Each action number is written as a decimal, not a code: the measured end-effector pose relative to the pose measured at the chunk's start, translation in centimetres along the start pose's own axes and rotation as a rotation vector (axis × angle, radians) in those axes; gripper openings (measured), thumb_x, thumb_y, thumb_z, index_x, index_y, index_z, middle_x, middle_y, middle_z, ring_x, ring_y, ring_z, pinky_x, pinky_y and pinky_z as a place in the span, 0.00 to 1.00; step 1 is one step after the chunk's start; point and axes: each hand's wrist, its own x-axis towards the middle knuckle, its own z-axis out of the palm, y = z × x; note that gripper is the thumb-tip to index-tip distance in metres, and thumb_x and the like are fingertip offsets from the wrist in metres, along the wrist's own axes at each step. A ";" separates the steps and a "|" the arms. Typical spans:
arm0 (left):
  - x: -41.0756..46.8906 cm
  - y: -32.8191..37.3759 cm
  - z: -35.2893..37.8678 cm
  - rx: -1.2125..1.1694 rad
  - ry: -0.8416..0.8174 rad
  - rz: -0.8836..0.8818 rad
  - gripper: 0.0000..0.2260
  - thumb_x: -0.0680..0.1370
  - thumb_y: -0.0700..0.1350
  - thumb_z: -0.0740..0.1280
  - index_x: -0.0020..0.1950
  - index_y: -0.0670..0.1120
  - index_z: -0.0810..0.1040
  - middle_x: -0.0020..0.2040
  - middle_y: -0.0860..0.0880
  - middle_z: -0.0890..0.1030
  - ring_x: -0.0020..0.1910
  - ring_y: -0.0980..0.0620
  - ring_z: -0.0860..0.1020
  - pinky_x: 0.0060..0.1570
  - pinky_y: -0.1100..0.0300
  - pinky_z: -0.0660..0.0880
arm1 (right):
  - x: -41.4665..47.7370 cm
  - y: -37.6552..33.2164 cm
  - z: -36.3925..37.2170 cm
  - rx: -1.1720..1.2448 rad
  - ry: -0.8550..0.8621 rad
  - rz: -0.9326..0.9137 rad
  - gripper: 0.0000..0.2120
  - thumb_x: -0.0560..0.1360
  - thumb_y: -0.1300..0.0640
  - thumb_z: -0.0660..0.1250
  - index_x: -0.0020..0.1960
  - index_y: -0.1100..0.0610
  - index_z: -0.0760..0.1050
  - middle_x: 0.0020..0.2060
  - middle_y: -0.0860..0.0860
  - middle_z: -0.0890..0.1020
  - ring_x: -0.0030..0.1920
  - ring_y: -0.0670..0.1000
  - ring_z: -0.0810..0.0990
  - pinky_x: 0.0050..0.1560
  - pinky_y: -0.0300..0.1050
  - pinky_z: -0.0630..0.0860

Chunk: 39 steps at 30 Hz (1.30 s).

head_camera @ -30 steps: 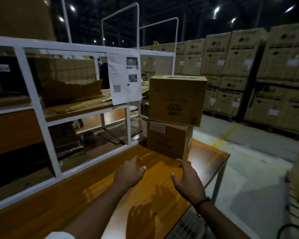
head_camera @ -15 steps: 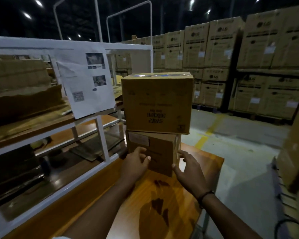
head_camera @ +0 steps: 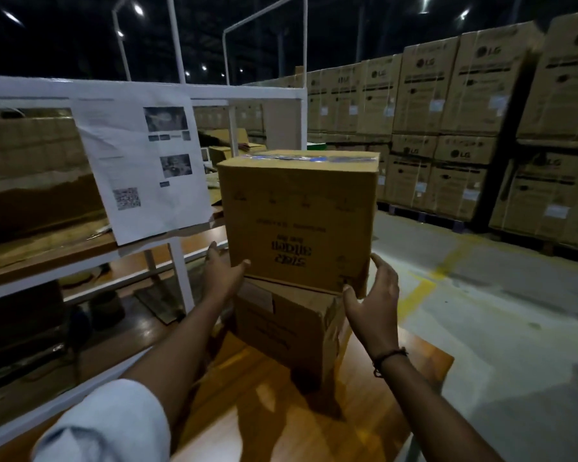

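Squarely ahead from the head camera: upper box (head_camera: 297,215) stacked on lower box (head_camera: 287,331), wider than the one beneath, print on its near face upside down. Both standing toward the far end of the wooden surface (head_camera: 281,425). Left hand (head_camera: 222,276) spread over the upper box's lower left corner, thumb flat on the near face, fingers straight along the left side. Right hand (head_camera: 376,303) spread at the lower right corner, thumb tip at the bottom edge, fingers straight up beside the right side; hard to tell whether pressing or just shy of the cardboard. Hands well apart, the box between them, neither curled round anything.

Tight on the left: white rack frame (head_camera: 181,261) just beside the left hand, printed sheet (head_camera: 141,171) hanging close to the box's left edge. Open on the right: surface edge near the lower box, then concrete floor (head_camera: 498,328) with a yellow line (head_camera: 417,295), and stacked cartons (head_camera: 464,105) well apart at the back. Free air above the taped top.

Against half a second earlier: hands raised from the lower box to the upper one's bottom corners and spread wider; stack unchanged, only nearer in view. A second ago, hands low over the bare surface, short of both boxes.
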 end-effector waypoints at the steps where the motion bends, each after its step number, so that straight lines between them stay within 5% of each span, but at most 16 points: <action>1: 0.3 -0.1 0.2 -0.008 -0.021 0.002 0.45 0.76 0.50 0.76 0.84 0.52 0.49 0.82 0.43 0.61 0.77 0.36 0.65 0.69 0.36 0.71 | 0.6 0.2 0.0 0.009 -0.006 -0.009 0.34 0.76 0.58 0.72 0.78 0.55 0.61 0.73 0.54 0.67 0.74 0.55 0.64 0.75 0.51 0.64; 7: -2.2 1.1 1.2 -0.079 -0.004 0.133 0.49 0.75 0.49 0.78 0.82 0.55 0.45 0.78 0.39 0.66 0.75 0.37 0.68 0.69 0.37 0.71 | 2.3 1.5 0.4 -0.036 -0.006 -0.145 0.48 0.73 0.57 0.76 0.83 0.55 0.49 0.78 0.55 0.61 0.77 0.57 0.63 0.73 0.60 0.70; 11: -4.7 0.8 0.5 0.016 0.022 0.258 0.53 0.70 0.53 0.81 0.80 0.62 0.44 0.81 0.44 0.59 0.78 0.40 0.64 0.71 0.39 0.69 | 2.7 1.4 -0.1 -0.202 -0.011 -0.283 0.57 0.69 0.52 0.81 0.83 0.51 0.45 0.78 0.62 0.61 0.75 0.65 0.66 0.66 0.67 0.74; 16: -8.1 -0.4 -1.3 0.167 0.112 0.342 0.57 0.68 0.53 0.83 0.80 0.68 0.42 0.82 0.52 0.51 0.79 0.42 0.60 0.68 0.33 0.71 | 2.4 1.1 -0.1 -0.261 -0.012 -0.413 0.51 0.69 0.51 0.80 0.83 0.49 0.54 0.77 0.64 0.60 0.73 0.68 0.65 0.59 0.67 0.74; 24: -14.6 -3.6 -7.0 0.226 0.381 0.265 0.58 0.66 0.51 0.83 0.79 0.71 0.42 0.79 0.51 0.55 0.75 0.43 0.65 0.62 0.37 0.76 | -1.5 -1.5 1.9 -0.045 -0.122 -0.518 0.50 0.69 0.55 0.81 0.82 0.49 0.55 0.77 0.62 0.59 0.74 0.67 0.62 0.64 0.74 0.71; 35: -27.5 -11.5 -21.1 0.350 0.637 0.142 0.58 0.66 0.53 0.83 0.81 0.66 0.45 0.79 0.50 0.57 0.75 0.42 0.66 0.58 0.36 0.80 | -15.6 -9.2 6.9 0.140 -0.365 -0.597 0.50 0.69 0.54 0.80 0.82 0.48 0.54 0.78 0.64 0.59 0.77 0.65 0.61 0.67 0.67 0.68; 39: -32.6 -14.3 -25.9 0.364 0.645 0.038 0.57 0.67 0.54 0.82 0.80 0.68 0.42 0.78 0.51 0.58 0.73 0.46 0.67 0.60 0.44 0.77 | -22.3 -11.1 8.5 0.185 -0.459 -0.586 0.49 0.69 0.55 0.80 0.82 0.50 0.55 0.78 0.63 0.58 0.77 0.66 0.61 0.68 0.69 0.69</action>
